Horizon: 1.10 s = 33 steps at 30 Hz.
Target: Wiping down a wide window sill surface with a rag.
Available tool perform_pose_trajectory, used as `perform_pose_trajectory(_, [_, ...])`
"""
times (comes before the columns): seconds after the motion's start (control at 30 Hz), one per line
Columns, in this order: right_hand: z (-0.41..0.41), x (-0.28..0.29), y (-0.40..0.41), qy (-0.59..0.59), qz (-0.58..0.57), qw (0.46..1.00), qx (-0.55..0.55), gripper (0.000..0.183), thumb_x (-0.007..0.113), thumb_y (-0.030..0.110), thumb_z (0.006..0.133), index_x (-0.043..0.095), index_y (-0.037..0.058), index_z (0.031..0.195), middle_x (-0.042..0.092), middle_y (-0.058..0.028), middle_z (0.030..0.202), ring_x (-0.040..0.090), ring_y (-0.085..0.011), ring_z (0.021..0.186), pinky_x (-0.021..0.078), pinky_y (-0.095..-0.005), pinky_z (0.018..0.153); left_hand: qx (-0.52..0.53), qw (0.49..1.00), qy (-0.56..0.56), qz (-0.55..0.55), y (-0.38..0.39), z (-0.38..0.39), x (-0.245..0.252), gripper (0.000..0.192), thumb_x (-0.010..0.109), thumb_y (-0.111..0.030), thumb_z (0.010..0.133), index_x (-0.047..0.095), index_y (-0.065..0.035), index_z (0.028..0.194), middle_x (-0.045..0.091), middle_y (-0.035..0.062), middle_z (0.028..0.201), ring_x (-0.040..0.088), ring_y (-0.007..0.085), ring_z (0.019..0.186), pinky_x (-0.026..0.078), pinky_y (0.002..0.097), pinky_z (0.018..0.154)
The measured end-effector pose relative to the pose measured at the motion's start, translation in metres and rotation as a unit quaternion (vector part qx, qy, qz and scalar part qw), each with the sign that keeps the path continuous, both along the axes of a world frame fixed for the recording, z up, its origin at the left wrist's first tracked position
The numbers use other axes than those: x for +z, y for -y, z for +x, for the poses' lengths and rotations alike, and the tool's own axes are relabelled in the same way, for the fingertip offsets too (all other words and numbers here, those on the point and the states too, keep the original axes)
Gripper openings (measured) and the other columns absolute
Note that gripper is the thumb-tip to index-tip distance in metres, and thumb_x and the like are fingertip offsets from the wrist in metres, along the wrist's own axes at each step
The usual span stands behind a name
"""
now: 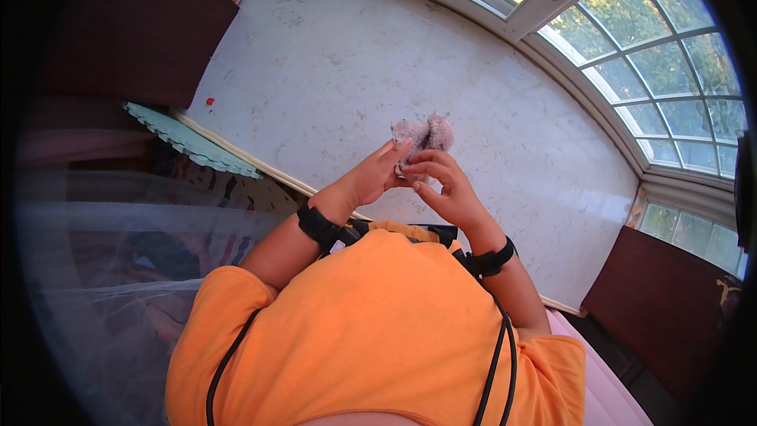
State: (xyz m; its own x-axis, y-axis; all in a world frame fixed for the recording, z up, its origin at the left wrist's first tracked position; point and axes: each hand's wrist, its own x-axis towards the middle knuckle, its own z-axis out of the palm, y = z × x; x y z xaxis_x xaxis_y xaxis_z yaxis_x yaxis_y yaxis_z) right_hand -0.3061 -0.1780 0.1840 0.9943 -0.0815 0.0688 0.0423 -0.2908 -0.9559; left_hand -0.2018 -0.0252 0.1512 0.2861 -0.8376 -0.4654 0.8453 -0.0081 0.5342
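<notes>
A bunched, pinkish-grey fuzzy cloth (439,131) is held up in front of me, above a pale marbled window sill (331,59). My left hand (378,174) grips it from the left side, with the thumb lying along the fabric. From the right, my right hand (440,183) meets its lower part with bent fingers, and the thumb is apart from the fingertips. Whether those fingertips pinch the cloth is hard to make out. The lower end of the cloth is partly hidden by my fingers.
Framed windows (656,65) bound the sill at the back and right. Dark brown panels stand at left (136,23) and right (668,302). A small red bit (210,102) lies near the left panel. A green foam mat (189,139) and sheer netting (136,236) are at left.
</notes>
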Motion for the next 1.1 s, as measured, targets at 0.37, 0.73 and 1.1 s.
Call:
perform_pose_trajectory(0.37, [-0.024, -0.029, 0.041, -0.133, 0.264, 0.944, -0.145, 0.015, 0.056, 0.012, 0.088, 0.059, 0.0014, 0.098, 0.062, -0.0067, 0.094, 0.057, -0.0128, 0.084, 0.0459, -0.0296, 0.079, 0.044, 0.997, -0.067, -0.012, -0.008, 0.016, 0.004, 0.039, 0.035, -0.029, 0.098, 0.041, -0.0101, 0.131, 0.055, 0.0086, 0.122, 0.057, 0.0234, 0.108, 0.049, 0.0434, 0.086])
perform_pose_trajectory(0.73, [0.008, -0.015, 0.022, -0.002, -0.013, 0.993, -0.12, 0.007, 0.063, 0.008, 0.082, 0.063, 0.0041, 0.087, 0.064, -0.0099, 0.096, 0.06, -0.0219, 0.091, 0.0466, -0.0325, 0.08, 0.005, 0.999, -0.011, 0.043, 0.001, 0.015, 0.007, 0.05, 0.027, -0.043, 0.098, 0.051, -0.0064, 0.122, 0.06, 0.0058, 0.112, 0.059, 0.0132, 0.098, 0.05, 0.0289, 0.076])
perform_pose_trajectory(1.1, [0.01, -0.021, 0.047, -0.205, 0.487, 0.795, -0.297, 0.034, 0.044, 0.008, 0.087, 0.051, 0.0008, 0.119, 0.06, -0.0097, 0.094, 0.058, -0.0173, 0.081, 0.0473, -0.0288, 0.062, -0.098, 0.984, 0.13, 0.077, -0.019, 0.03, 0.027, 0.052, 0.049, -0.048, 0.09, 0.049, -0.0094, 0.125, 0.06, 0.0022, 0.1, 0.053, 0.0043, 0.077, 0.039, 0.0196, 0.055])
